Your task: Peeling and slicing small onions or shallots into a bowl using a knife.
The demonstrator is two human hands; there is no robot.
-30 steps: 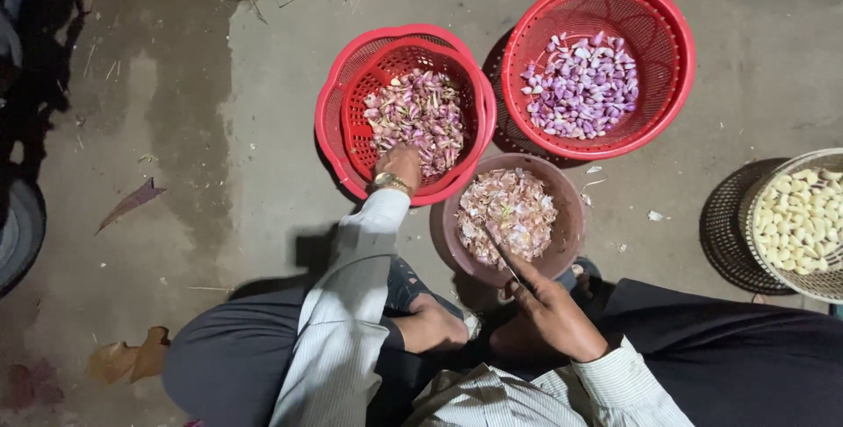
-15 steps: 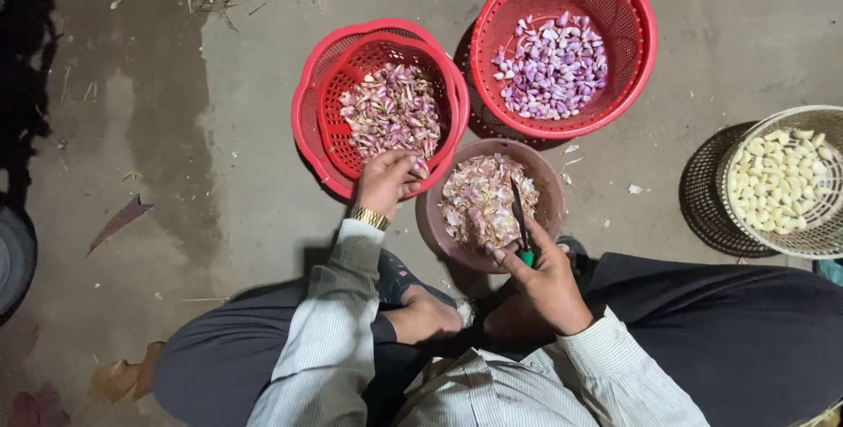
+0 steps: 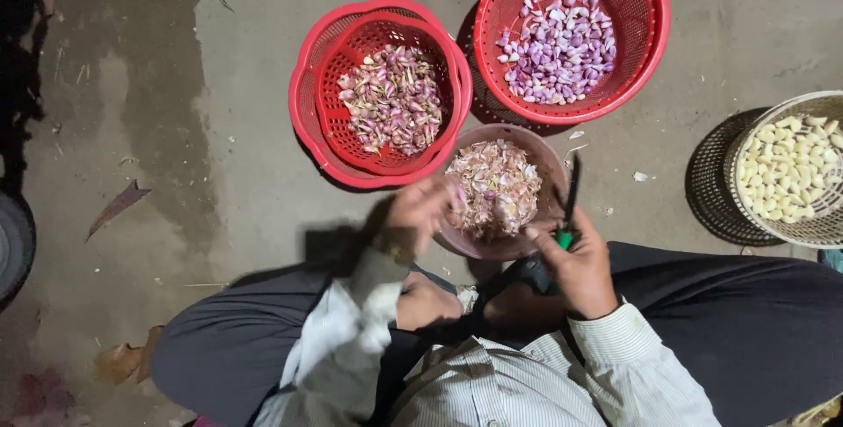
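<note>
My left hand (image 3: pixel 420 213) is blurred with motion at the left rim of a brown bowl (image 3: pixel 546 172) filled with papery shallot skins; what it holds cannot be made out. My right hand (image 3: pixel 575 262) grips a small knife (image 3: pixel 569 203) with a green handle and dark blade, pointing up over the bowl's right rim. A red basket (image 3: pixel 303 119) of unpeeled shallots sits just beyond my left hand. A second red basket (image 3: pixel 645 49) holds peeled purple shallots.
A pale woven basket (image 3: pixel 825 229) of peeled garlic cloves stands at the right edge on a dark round mat (image 3: pixel 711 185). My crossed legs in dark trousers fill the bottom. The ground is bare concrete with a dry leaf (image 3: pixel 114 207) and a dark tyre edge (image 3: pixel 13 251) at left.
My left hand has pulled back from the near red basket toward the brown bowl. The right hand has turned the knife upright. The view has shifted slightly.
</note>
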